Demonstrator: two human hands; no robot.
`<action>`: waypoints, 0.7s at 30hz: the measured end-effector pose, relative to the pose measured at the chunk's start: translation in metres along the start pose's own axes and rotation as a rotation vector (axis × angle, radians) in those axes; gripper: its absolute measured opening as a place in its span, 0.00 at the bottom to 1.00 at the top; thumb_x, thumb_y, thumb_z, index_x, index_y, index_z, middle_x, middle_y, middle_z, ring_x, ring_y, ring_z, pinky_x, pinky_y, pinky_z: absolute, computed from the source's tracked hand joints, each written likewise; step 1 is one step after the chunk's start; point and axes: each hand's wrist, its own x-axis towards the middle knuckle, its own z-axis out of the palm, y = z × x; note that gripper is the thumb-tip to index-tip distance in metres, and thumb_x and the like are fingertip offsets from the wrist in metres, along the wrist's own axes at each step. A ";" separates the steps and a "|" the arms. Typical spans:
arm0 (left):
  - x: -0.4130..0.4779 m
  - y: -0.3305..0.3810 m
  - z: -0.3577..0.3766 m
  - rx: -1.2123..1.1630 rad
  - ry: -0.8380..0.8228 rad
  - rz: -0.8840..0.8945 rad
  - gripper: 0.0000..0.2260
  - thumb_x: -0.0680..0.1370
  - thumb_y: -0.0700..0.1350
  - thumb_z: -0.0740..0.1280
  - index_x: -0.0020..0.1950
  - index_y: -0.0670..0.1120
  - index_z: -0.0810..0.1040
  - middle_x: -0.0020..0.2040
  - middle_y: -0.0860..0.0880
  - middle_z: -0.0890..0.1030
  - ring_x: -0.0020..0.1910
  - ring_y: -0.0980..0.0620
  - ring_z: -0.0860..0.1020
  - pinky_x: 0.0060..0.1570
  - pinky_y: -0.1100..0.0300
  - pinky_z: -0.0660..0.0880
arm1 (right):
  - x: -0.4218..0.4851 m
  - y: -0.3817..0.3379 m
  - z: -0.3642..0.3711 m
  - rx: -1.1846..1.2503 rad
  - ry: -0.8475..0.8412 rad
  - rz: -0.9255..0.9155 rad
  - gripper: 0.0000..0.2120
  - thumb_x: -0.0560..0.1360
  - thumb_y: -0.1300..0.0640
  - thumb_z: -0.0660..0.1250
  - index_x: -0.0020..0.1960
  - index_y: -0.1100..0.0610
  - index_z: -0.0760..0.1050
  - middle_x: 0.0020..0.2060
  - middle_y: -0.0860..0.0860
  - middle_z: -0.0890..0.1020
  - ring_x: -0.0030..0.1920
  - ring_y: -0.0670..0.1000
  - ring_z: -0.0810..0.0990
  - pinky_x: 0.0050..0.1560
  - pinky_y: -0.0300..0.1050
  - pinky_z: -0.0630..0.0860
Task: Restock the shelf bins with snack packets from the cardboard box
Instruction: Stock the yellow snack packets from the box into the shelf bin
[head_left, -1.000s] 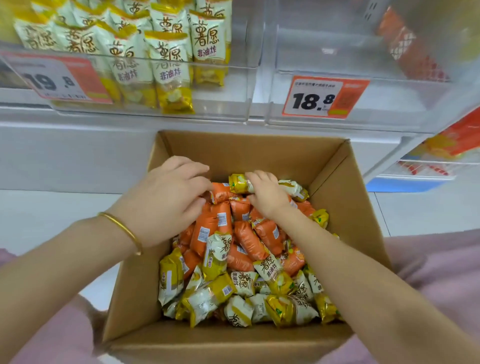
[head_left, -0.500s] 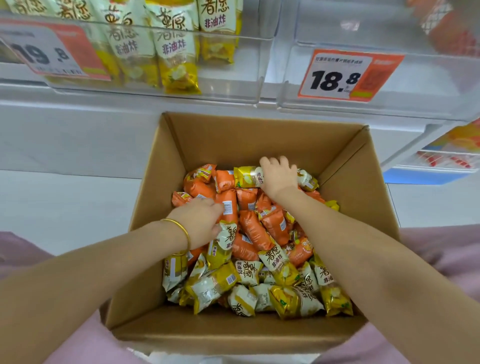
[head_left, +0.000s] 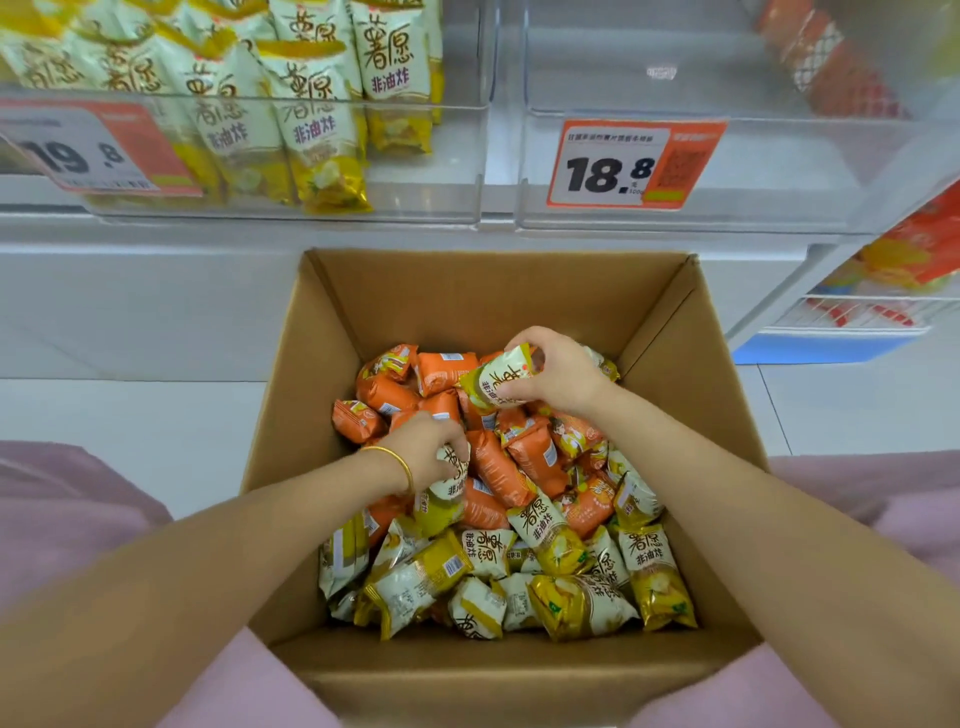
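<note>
In the head view, a yellow packet (head_left: 496, 382) is now held raised at the far end of the cardboard box (head_left: 467, 291), pinched in the right hand (head_left: 558, 374), which lay flat a moment before; a second packet (head_left: 451, 480) mid-pile is gripped by the left hand (head_left: 426, 449). Picking is judged done, shelving outstanding. Counted: two packets held, one box, two shelf bins (head_left: 426, 174).

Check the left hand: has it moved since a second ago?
Yes. The left hand has drawn back from the far wall of the cardboard box toward the wearer, now gripping a yellow-white packet mid-pile.
</note>
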 end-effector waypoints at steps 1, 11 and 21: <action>-0.004 0.000 -0.011 -0.073 0.021 -0.007 0.09 0.76 0.42 0.68 0.55 0.51 0.76 0.59 0.46 0.72 0.58 0.46 0.73 0.58 0.57 0.70 | -0.006 -0.005 -0.004 0.192 -0.022 0.017 0.22 0.69 0.62 0.76 0.61 0.58 0.74 0.48 0.51 0.75 0.43 0.45 0.76 0.37 0.30 0.75; -0.069 -0.004 -0.080 -0.710 0.165 -0.030 0.14 0.76 0.38 0.68 0.55 0.50 0.66 0.61 0.46 0.76 0.51 0.48 0.78 0.49 0.47 0.79 | -0.051 -0.064 -0.048 0.297 -0.491 -0.108 0.13 0.73 0.64 0.70 0.58 0.60 0.78 0.54 0.52 0.83 0.54 0.51 0.82 0.54 0.42 0.79; -0.109 0.044 -0.161 -0.661 0.519 0.305 0.16 0.71 0.39 0.73 0.49 0.52 0.68 0.50 0.45 0.75 0.44 0.51 0.78 0.48 0.53 0.77 | -0.056 -0.147 -0.078 0.118 -0.539 -0.386 0.16 0.72 0.66 0.71 0.56 0.51 0.78 0.65 0.36 0.69 0.64 0.35 0.71 0.58 0.27 0.69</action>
